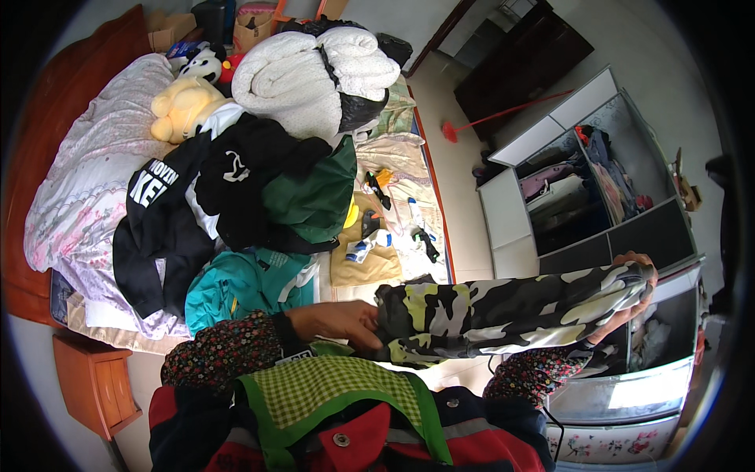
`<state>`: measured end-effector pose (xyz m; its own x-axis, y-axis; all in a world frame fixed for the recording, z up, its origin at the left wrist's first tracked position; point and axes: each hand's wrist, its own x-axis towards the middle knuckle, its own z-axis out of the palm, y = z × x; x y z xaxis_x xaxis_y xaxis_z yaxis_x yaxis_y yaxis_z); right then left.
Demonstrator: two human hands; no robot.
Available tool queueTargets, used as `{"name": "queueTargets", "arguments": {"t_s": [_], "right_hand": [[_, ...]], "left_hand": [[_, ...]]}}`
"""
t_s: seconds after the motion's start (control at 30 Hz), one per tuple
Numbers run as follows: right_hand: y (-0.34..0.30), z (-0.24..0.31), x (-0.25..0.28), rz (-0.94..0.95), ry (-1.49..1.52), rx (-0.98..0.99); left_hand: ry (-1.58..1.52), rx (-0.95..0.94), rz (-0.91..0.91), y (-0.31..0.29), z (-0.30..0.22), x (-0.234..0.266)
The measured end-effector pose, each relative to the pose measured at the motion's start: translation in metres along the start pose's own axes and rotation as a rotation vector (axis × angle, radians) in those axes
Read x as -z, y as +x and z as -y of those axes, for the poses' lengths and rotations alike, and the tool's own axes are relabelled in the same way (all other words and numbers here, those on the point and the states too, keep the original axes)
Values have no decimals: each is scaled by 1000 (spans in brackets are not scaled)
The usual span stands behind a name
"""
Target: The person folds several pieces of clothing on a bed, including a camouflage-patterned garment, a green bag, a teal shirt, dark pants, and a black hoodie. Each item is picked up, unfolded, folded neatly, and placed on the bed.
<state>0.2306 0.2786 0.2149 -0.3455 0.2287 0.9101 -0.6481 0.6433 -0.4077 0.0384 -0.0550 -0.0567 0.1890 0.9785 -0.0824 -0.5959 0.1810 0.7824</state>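
The camo garment (503, 315) is held up in the air, stretched lengthwise between both hands, just off the near right corner of the bed (405, 161). The left hand (342, 321) has its fingers together, clamped on the garment's left end with the thumb on the near side; its forearm, in a floral sleeve (224, 346), lies bent across the front of the body. The right hand (641, 283) is reached well out to the side, wrapped around the other end, its fingers bent over the upper edge and partly hidden by the cloth. The right forearm runs outward behind the garment, so only part of its sleeve shows.

On the bed, a teal shirt (248, 287) lies at the near edge. Beyond it, a black top (244, 177) and a dark green garment (314, 193) are heaped together. Socks (368, 245) lie toward the right edge. A yellow plush toy (186, 106) rests farther back, beside a rolled white quilt (283, 79) near the far edge. A nightstand (94, 381) stands by the near left corner; an open wardrobe (511, 224) stands to the right, across the floor.
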Motion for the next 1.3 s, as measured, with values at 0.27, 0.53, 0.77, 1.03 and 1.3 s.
{"name": "queueTargets", "arguments": {"t_s": [0.27, 0.53, 0.77, 1.03, 1.3], "right_hand": [[-12, 1, -21, -156, -323, -209], [-12, -37, -17, -123, -284, -232], [8, -35, -19, 217, -454, -389], [46, -61, 18, 81, -700, -327], [9, -38, 113, -38, -617, -454]], "left_hand": [[8, -809, -423, -88, -122, 23], [552, -577, -655, -109, -184, 11], [1058, -472, -935, -110, -221, 46], [1168, -497, -722, 0, -322, 46], [1294, -161, -474, 84, -397, 23]]}}
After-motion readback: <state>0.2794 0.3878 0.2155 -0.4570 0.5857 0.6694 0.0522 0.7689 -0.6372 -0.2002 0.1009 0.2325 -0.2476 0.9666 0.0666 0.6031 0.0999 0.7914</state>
